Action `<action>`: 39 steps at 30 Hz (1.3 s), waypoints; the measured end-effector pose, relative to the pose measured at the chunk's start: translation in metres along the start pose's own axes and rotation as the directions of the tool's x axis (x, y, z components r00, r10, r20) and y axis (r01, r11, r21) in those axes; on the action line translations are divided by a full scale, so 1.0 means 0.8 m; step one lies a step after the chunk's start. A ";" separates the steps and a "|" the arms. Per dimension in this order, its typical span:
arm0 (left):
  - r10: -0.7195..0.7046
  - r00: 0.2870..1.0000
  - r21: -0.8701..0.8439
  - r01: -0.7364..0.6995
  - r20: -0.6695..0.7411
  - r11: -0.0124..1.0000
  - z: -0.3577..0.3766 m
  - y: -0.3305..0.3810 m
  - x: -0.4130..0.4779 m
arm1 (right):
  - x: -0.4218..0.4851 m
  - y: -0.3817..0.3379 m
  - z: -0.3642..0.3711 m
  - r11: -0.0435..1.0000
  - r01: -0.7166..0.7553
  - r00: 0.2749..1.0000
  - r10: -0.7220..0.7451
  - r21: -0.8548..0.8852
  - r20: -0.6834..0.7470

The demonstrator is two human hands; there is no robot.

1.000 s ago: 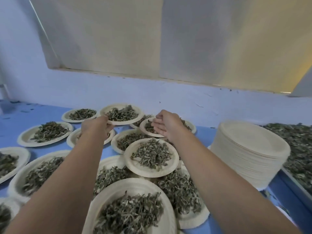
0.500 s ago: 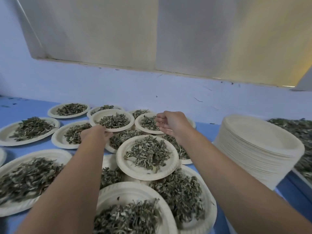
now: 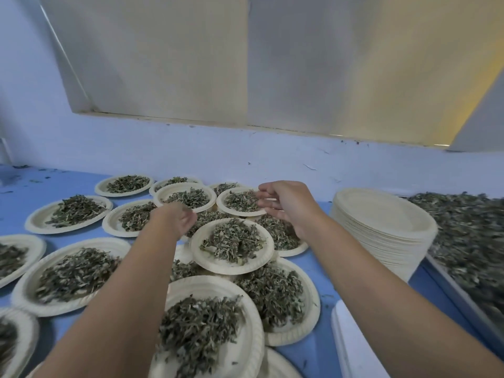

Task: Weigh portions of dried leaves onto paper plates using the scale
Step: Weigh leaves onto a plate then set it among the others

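Paper plates [image 3: 231, 266] heaped with dried leaves [image 3: 231, 241] crowded the blue worktop [image 3: 316, 266]. The right hand [image 3: 286, 205] hovered over a far plate [image 3: 240, 213], its fingers loosely curled and empty. The left hand [image 3: 176, 219] had its fingers curled out of sight, so its grip could not be told.

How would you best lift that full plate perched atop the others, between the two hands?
Grip the top plate by its bare rim, left and right edges, coming in from both sides. It sits raised on other plates, so its rim likely overhangs free; loose dried leaves heap its middle.
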State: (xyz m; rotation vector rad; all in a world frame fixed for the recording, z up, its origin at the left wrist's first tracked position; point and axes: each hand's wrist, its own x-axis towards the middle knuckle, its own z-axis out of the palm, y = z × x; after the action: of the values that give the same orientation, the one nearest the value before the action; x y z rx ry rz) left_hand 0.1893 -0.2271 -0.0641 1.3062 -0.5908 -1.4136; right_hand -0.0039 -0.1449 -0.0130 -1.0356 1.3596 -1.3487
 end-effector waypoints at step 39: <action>0.117 0.940 0.097 -0.155 0.321 0.983 0.185 -0.117 -0.229 | -0.080 0.026 -0.220 -0.055 0.316 0.802 -0.518 -0.947 0.298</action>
State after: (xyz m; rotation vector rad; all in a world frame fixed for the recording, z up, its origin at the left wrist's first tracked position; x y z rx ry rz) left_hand -0.0117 -0.0755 -0.0350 1.1153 -0.9761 -1.4993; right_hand -0.1612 -0.0431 -0.0362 -2.5482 2.2868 -0.6506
